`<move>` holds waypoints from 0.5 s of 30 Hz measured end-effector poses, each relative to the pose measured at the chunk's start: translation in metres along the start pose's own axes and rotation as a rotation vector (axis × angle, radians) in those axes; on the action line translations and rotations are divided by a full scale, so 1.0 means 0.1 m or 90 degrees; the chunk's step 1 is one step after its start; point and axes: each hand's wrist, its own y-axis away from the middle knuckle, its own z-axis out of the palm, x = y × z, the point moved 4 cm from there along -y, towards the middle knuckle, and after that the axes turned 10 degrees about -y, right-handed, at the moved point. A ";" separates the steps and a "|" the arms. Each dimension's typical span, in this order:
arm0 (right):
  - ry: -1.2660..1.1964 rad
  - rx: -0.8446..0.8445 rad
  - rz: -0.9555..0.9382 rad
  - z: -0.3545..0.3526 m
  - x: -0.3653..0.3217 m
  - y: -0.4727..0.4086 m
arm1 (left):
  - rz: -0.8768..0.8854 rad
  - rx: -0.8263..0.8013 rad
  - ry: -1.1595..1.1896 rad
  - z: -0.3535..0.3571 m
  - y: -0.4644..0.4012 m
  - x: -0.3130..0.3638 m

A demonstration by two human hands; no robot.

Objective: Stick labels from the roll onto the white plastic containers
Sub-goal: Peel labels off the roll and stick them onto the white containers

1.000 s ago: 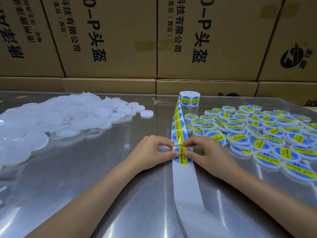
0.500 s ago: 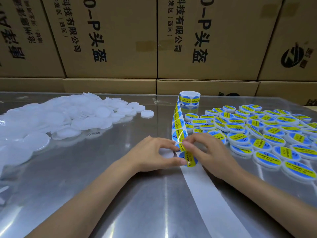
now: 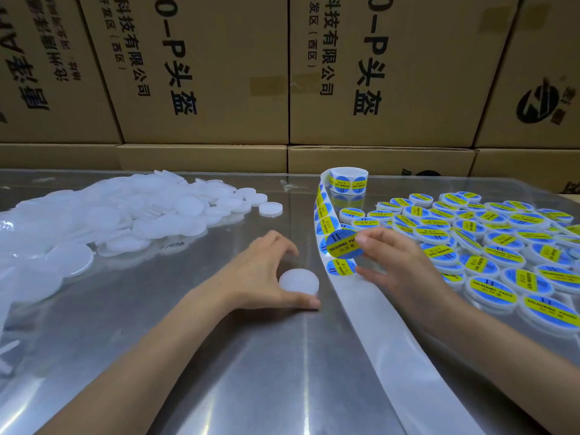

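Just left of the white backing strip (image 3: 376, 312), my left hand (image 3: 257, 274) now grips a blank round white plastic container (image 3: 298, 280), while my right hand (image 3: 392, 259) pinches the round blue-and-yellow label (image 3: 342, 244) freshly peeled, ready to stick.

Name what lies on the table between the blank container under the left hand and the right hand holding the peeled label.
In the head view, the white backing strip runs between the blank container and the right hand.
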 end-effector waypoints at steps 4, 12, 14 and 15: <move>-0.020 -0.006 0.069 -0.03 0.06 0.00 | -0.042 0.033 0.006 -0.01 0.00 -0.07; -0.022 -0.049 0.157 -0.01 0.15 0.01 | 0.104 0.218 0.078 -0.12 0.04 0.27; -0.030 -0.064 0.170 0.00 0.15 0.01 | 0.127 0.238 0.076 -0.14 0.05 0.33; -0.036 -0.068 0.176 0.00 0.15 0.02 | 0.133 0.243 0.074 -0.14 0.05 0.35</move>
